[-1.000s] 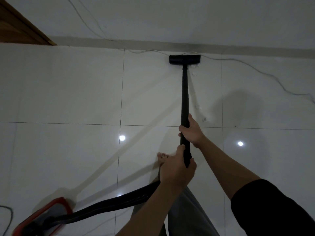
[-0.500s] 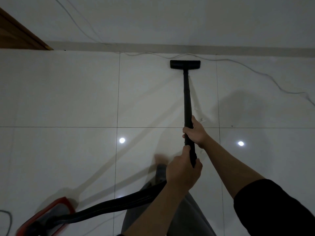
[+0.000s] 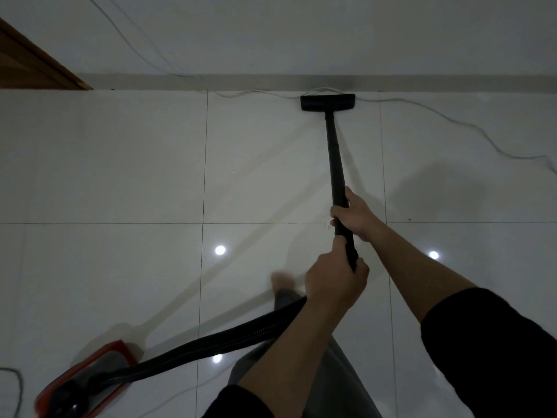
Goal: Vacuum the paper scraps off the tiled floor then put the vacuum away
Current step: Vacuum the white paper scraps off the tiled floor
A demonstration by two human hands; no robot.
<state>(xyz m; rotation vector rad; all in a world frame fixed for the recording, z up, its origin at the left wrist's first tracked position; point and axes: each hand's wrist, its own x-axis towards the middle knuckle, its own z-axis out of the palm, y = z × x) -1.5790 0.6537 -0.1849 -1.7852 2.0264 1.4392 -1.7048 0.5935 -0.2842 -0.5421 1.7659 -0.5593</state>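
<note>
Gripping the black wand (image 3: pixel 337 164) with both hands, right hand (image 3: pixel 354 214) ahead, left hand (image 3: pixel 334 280) behind; floor head (image 3: pixel 328 102) sits at the wall over a white cable (image 3: pixel 452 123). Best kept flat, clear of the cable; scraps are too faint to confirm.

Vacuum body (image 3: pixel 87 378) at 7 o'clock: cropped by the bottom edge. Foot (image 3: pixel 281 280) near centre: motion-blurred. Left hand (image 3: pixel 333 282) hides the wand-hose (image 3: pixel 211 345) joint. Specks (image 3: pixel 325 224) beside the wand (image 3: pixel 337 170): too small to identify.
</note>
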